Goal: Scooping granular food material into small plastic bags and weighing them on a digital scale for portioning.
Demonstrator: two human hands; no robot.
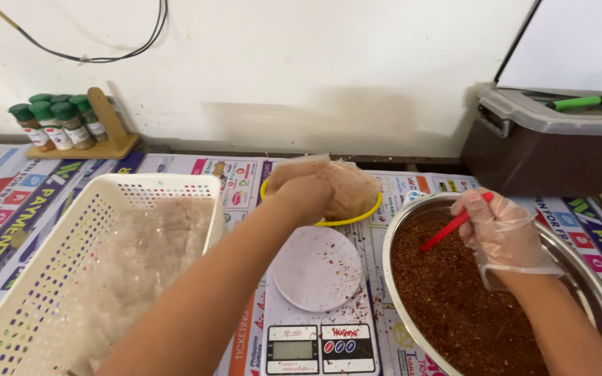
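Note:
My left hand (303, 193) grips a clear plastic bag (350, 186) of reddish-brown powder, held over a yellow-rimmed ring (368, 213) behind the scale. My right hand (502, 230), in a thin clear glove, holds a red scoop handle (452, 226) that dips into the reddish-brown powder (454, 292) filling a large steel bowl (393, 278). A white kitchen scale (317, 292) with a round plate dusted with powder sits between my arms; its plate carries nothing else.
A white perforated plastic basket (50, 271) with several filled clear bags stands at the left. A wooden rack of green-capped spice jars (60, 125) is at the back left. A grey-lidded brown bin (545, 136) sits at the back right, a green-handled tool on it.

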